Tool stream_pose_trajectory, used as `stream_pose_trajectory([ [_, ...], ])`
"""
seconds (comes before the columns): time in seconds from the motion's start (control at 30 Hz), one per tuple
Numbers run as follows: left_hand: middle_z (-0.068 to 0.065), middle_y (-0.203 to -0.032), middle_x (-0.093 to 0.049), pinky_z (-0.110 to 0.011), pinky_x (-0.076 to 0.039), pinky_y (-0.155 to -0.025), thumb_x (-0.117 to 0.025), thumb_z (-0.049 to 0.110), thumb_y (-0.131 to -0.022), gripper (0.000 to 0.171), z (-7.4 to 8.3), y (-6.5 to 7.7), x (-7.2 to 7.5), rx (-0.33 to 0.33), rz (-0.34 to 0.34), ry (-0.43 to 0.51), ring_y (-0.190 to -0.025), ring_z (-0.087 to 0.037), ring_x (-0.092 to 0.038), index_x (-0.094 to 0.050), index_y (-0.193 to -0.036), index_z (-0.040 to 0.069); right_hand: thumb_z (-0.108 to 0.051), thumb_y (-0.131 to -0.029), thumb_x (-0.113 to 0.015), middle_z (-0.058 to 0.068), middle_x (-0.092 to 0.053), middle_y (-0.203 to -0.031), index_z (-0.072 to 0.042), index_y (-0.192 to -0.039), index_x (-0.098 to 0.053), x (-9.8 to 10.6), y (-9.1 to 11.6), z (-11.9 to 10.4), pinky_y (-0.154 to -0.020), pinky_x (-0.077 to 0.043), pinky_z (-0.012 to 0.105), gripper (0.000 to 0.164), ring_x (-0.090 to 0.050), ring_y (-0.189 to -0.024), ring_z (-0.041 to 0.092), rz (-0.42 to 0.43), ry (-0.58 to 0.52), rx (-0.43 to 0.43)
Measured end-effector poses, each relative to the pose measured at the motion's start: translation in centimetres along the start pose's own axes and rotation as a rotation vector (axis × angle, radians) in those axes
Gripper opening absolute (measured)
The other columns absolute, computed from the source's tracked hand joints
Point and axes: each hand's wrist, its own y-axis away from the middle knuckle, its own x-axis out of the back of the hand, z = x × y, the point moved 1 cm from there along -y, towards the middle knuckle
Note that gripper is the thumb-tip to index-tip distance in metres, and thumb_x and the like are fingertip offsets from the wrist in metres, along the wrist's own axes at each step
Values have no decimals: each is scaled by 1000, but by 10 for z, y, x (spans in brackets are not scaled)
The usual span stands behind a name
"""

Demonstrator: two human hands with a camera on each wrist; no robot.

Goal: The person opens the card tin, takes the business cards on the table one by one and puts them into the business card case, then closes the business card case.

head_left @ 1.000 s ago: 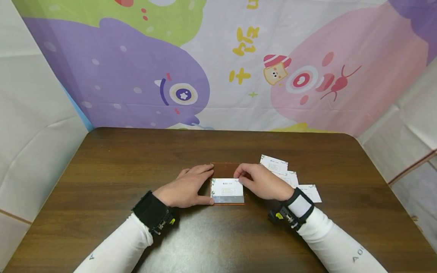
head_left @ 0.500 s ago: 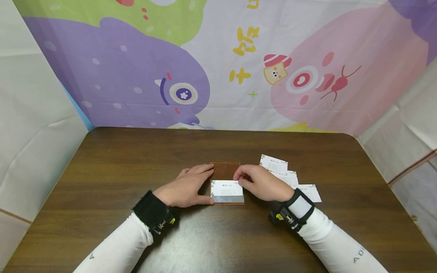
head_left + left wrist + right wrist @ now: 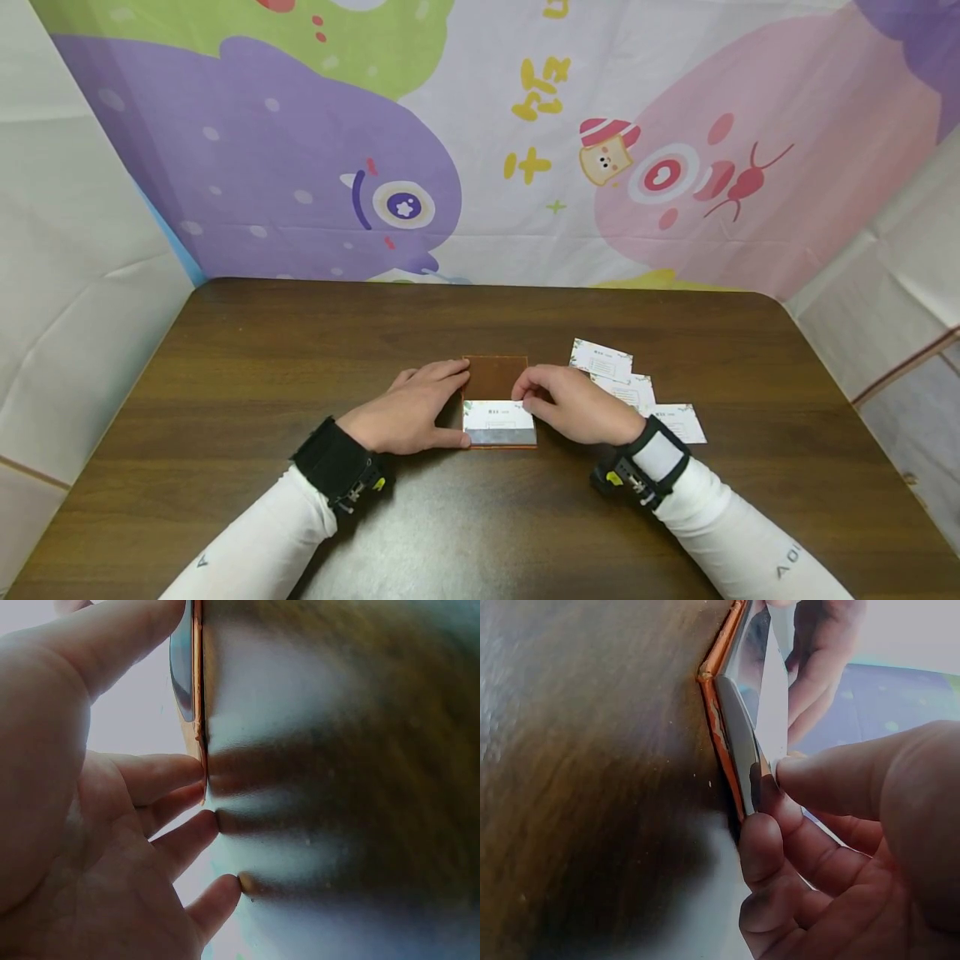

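Note:
A brown card holder [image 3: 491,379] lies unfolded on the table, a silvery metal pocket [image 3: 501,437] on its near half. In that pocket stands a white business card [image 3: 487,414] with green leaf print, its lower part hidden. My right hand [image 3: 581,406] pinches the card's far right corner between thumb and fingers. Along the holder's left edge rests my left hand [image 3: 411,412], thumb at the near corner and fingertips at the far one. The right wrist view shows the orange edge [image 3: 720,739] of the holder beside my right fingertips [image 3: 762,840].
Right of the holder lie three loose business cards: a far one [image 3: 602,360], a middle one [image 3: 637,390] partly under the far one, and a near one [image 3: 684,422] partly behind my right wrist. The brown table [image 3: 315,333] ends at a cartoon-printed cloth [image 3: 300,142].
The card in my right hand has slid toward me, deeper into the metal pocket, baring more of the brown flap. My right hand moved slightly nearer with it; the left stays put.

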Motion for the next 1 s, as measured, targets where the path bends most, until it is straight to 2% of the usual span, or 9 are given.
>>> stream_pose_trajectory([
  [0.63,-8,-163,-22,-54,-22,-112,-63,61,-89,92,-1,0,0,-2,-9,1,-149,-25,-18,-34,-156,4,-14,-99,-59,-9,-58,-99,-19,-107,-70,-2,2,1,-76,-47,28,14,-54,-87,8,1,77,53],
  [1.0,-8,-164,-21,-54,-21,-112,-63,61,-89,93,0,0,0,1,-14,2,-149,-25,-18,-33,-156,5,-16,-100,-60,-8,-59,-102,-14,-117,-70,1,8,1,-80,-47,29,20,-54,-92,8,10,94,58],
])
